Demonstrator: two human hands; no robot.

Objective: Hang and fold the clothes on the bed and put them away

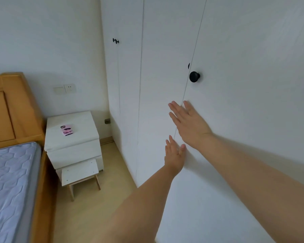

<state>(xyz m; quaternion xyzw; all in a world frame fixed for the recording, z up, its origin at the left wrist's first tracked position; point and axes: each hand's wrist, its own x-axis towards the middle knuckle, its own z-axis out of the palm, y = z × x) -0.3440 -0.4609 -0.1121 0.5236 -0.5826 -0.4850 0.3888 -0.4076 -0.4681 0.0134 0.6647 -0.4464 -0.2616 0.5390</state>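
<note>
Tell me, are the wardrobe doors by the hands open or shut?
Shut. The doors lie flush, with only a thin seam between them; the left hand and right hand lie flat on them.

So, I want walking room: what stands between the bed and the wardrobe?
The head view shows a white nightstand beside the bed, a small white stool in front of it, then bare floor up to the wardrobe.

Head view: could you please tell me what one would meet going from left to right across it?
bed → white nightstand → small black handles → round black knob
</note>
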